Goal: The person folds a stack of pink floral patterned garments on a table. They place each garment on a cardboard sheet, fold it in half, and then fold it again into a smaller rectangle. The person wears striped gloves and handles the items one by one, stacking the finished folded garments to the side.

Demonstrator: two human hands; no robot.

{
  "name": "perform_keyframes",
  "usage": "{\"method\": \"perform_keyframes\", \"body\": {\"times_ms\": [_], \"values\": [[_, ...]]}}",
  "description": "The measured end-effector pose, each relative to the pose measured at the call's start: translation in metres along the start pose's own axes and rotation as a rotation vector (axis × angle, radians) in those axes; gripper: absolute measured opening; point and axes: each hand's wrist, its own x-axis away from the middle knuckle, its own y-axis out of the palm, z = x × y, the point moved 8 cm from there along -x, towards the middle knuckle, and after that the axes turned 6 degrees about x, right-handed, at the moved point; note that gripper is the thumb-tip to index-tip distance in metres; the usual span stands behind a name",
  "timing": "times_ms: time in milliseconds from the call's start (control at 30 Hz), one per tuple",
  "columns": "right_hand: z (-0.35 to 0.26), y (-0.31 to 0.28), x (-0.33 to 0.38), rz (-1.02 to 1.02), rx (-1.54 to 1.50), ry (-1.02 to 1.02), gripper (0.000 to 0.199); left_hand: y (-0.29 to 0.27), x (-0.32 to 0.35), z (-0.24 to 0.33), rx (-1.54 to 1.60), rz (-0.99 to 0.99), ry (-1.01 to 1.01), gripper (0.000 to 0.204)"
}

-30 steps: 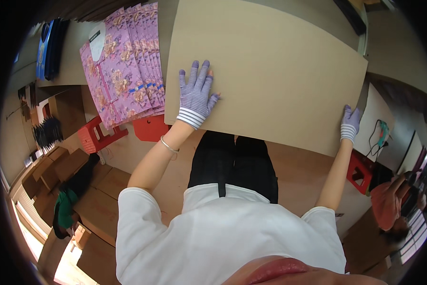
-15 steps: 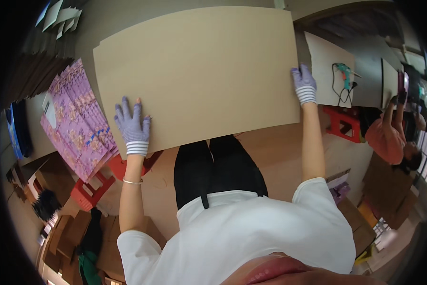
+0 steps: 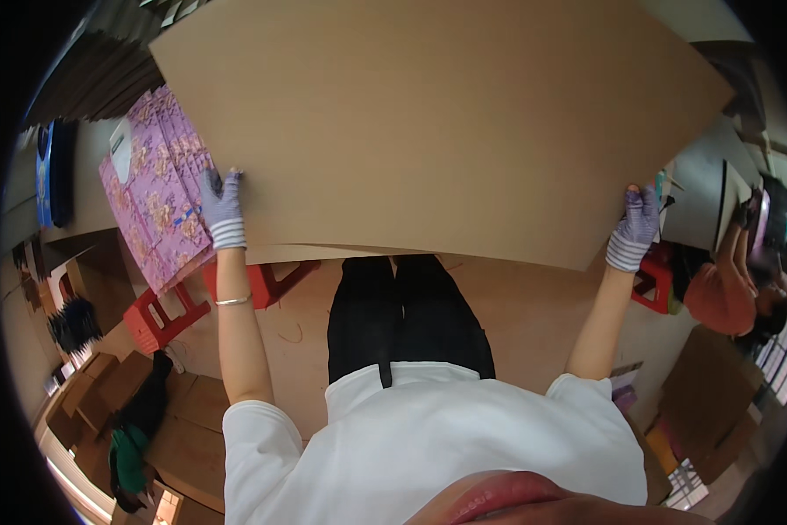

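Observation:
A large brown cardboard sheet (image 3: pixel 428 131) spans the space in front of me, raised and slightly turned. My left hand (image 3: pixel 223 206), in a striped lilac glove with bare fingertips, grips its left edge, thumb on top. On the opposite side my right hand (image 3: pixel 637 227), gloved the same way, is closed on the right edge near the lower corner. Under the near edge, a strip of another sheet (image 3: pixel 280 254) shows at the left. The fingers beneath the cardboard are hidden.
Purple floral printed sheets (image 3: pixel 153 192) lie fanned out at left. Red stools (image 3: pixel 161 319) stand below the table's edge. A glue gun (image 3: pixel 662 188) is mostly hidden behind the cardboard at right. Another person (image 3: pixel 722 293) works at far right. Cardboard boxes (image 3: pixel 188 446) stand lower left.
Both hands have closed on the cardboard sheet's edges and lifted it. The sheet has come closer and turned, its right side swinging out. My right hand has moved right and nearer to me.

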Motion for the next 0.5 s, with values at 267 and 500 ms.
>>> {"method": "perform_keyframes", "body": {"times_ms": [267,500], "values": [[0.032,0.047,-0.025,-0.204,0.221,-0.002,0.033,-0.034,0.001,0.043,0.083,-0.111,-0.083,0.038],[-0.08,0.133,0.012,-0.512,0.273,-0.148,0.048,0.062,0.084,0.184,-0.199,-0.385,0.526,0.048]]}}
